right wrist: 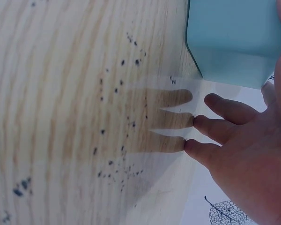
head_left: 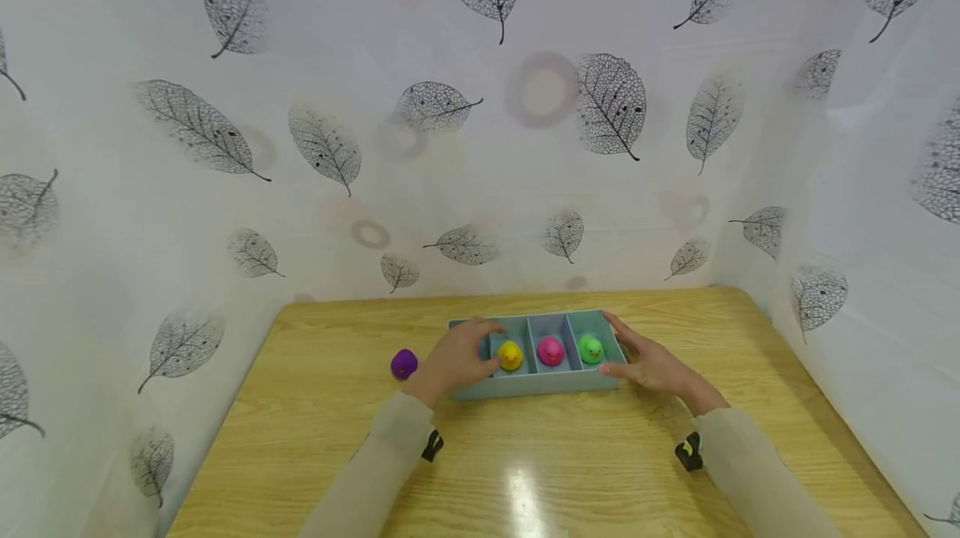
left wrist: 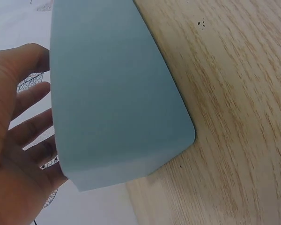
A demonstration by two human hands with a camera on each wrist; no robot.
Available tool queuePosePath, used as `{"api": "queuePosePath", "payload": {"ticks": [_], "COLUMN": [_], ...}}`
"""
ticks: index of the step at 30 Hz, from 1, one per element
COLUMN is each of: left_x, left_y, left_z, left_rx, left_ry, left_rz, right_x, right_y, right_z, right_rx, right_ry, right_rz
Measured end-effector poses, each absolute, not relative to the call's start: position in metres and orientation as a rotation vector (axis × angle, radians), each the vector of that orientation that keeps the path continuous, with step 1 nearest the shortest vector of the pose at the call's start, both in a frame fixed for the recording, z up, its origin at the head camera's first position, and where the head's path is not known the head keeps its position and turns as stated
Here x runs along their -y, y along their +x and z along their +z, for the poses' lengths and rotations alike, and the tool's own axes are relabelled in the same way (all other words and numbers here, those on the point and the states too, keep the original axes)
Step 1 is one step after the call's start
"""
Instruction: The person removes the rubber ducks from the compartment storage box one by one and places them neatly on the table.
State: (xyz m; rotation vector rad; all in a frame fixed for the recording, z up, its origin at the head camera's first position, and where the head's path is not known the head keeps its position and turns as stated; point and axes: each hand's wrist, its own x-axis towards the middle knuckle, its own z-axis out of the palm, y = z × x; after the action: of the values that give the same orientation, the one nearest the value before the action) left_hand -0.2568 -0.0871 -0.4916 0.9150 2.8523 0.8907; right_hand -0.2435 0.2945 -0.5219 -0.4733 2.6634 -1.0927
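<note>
A pale blue-green divided box lies on the table, its long side towards me. Separate compartments hold a yellow rubber duck, a pink one and a green one. Over the left end reaches my left hand, covering most of that compartment, its thumb close to the yellow duck. In the left wrist view the box wall hides its fingertips. My right hand holds the right end, thumb at the near side and index finger at the far corner. Its other fingers stretch out beside the box.
Left of the box, a small purple rubber duck sits on the wooden table. Leaf-patterned white sheeting closes off the back and both sides. Dark wrist devices hang at the sleeves.
</note>
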Motion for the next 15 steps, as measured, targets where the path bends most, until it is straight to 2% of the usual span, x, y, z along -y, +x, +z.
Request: {"api": "queuePosePath", "payload": {"ticks": [15], "left_x": [0.076], "left_y": [-0.265], "left_z": [-0.494], "left_rx": [-2.776], "left_ry": [0.953], "left_rz": [0.814], "right_x": [-0.294], "right_y": [-0.243], "right_z": [-0.52], "right_rx": [-2.664], "right_ry": [-0.48], "right_rz": [-1.103]}}
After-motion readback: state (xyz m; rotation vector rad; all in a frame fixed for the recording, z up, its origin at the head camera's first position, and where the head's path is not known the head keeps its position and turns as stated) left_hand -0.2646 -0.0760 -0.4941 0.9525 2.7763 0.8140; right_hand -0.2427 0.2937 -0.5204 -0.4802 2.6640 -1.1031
